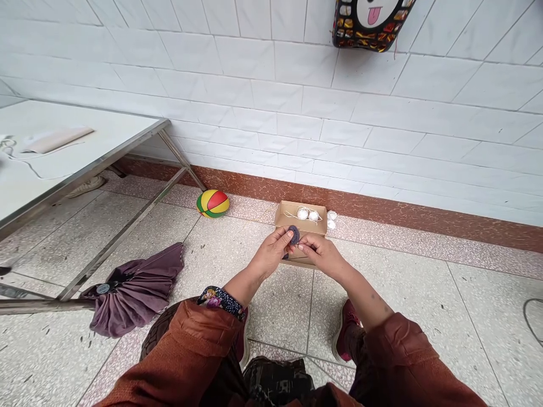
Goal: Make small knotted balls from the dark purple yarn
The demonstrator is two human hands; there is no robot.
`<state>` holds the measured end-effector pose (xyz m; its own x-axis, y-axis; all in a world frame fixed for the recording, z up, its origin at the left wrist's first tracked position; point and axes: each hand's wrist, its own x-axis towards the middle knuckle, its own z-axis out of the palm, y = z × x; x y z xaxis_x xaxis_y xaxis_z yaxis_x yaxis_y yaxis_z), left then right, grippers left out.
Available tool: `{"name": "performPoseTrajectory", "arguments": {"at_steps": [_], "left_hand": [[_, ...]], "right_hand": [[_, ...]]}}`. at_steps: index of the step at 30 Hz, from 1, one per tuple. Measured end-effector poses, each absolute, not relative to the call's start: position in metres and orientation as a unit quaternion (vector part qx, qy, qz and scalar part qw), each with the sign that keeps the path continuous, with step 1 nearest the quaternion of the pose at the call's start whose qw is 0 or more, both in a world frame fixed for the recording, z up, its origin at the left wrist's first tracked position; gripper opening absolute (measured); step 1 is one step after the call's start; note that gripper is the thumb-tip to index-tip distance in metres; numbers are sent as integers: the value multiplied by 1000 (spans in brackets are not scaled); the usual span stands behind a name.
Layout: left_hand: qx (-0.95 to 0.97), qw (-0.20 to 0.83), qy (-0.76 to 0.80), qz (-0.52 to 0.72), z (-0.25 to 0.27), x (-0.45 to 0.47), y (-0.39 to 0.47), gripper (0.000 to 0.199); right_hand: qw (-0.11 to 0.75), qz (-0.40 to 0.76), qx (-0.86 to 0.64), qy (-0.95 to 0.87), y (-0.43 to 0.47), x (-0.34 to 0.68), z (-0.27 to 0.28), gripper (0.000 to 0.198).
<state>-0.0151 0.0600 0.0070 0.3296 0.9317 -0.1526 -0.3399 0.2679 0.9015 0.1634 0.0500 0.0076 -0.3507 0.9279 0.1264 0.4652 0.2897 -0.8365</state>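
My left hand (271,250) pinches a small round piece of dark grey crochet (294,234) between thumb and fingers. Close to its right edge, my right hand (323,254) has its fingertips pressed together. Whatever those fingertips hold is too small to make out. A bit of red shows under the left fingers. Both hands are above an open cardboard box (320,228) on the floor. In its far part lie two white yarn balls (302,213) with loose strands. Something dark (285,256) lies at the near left of the box, partly hidden by my left hand.
Two white round pieces (331,220) lie right of the box. A colourful ball (212,203) sits by the metal-framed table (127,144). Purple cloth (136,288) lies on the floor at left. A black basket (369,39) hangs on the tiled wall. A dark cable (526,316) is at far right.
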Motion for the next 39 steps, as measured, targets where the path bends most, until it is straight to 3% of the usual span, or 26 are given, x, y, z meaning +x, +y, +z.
{"name": "performPoseTrajectory", "arguments": {"at_steps": [11, 18, 27, 39], "left_hand": [[267, 787, 332, 447, 12, -16, 61, 34], [304, 765, 354, 444, 14, -15, 60, 37], [403, 700, 403, 431, 9, -11, 59, 35], [441, 727, 368, 375, 8, -7, 49, 35]], "right_hand": [[318, 304, -496, -749, 48, 164, 8, 12], [312, 270, -529, -742, 47, 163, 10, 12], [380, 344, -447, -733, 42, 163, 30, 12], [427, 262, -495, -710, 53, 170, 24, 16]]}}
